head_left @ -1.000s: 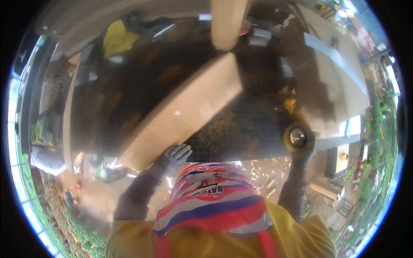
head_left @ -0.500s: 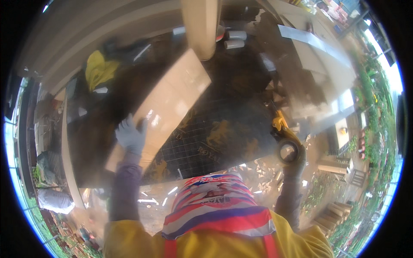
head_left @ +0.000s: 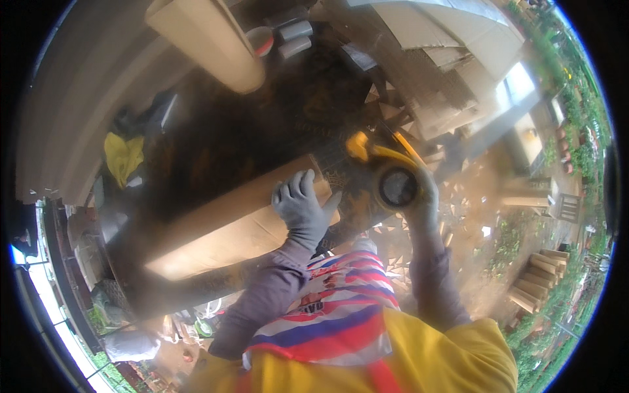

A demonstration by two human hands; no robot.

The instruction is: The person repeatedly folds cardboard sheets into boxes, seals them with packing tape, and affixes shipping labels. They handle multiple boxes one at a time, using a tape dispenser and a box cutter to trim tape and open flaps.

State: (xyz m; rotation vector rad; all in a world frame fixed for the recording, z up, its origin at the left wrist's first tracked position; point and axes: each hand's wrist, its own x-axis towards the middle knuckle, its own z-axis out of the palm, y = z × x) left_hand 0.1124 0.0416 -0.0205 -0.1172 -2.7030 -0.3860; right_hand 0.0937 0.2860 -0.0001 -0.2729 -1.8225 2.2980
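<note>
Two gloved hands of yours are in view. Your left hand (head_left: 301, 208) lies over the right end of a long brown carton (head_left: 229, 239), palm down, forearm slanting up from the lower edge and crossing in front of your striped cloth (head_left: 341, 308). Its fingers (head_left: 295, 188) are slightly bent, the thumb apart; you cannot tell from here whether they clamp the carton or merely rest on it.

Your right hand (head_left: 426, 204) is wrapped around a yellow tape dispenser (head_left: 386, 152), whose roll (head_left: 398, 187) faces up, just right of the carton's end; your right forearm runs nearly straight up to it.

The carton lies aslant along the near side of the dark bench (head_left: 216, 147); what it contains, if anything, cannot be told. Beyond it you have two grey cylinders (head_left: 295, 39), their insides unclear, beside a brown column (head_left: 209, 46).
</note>
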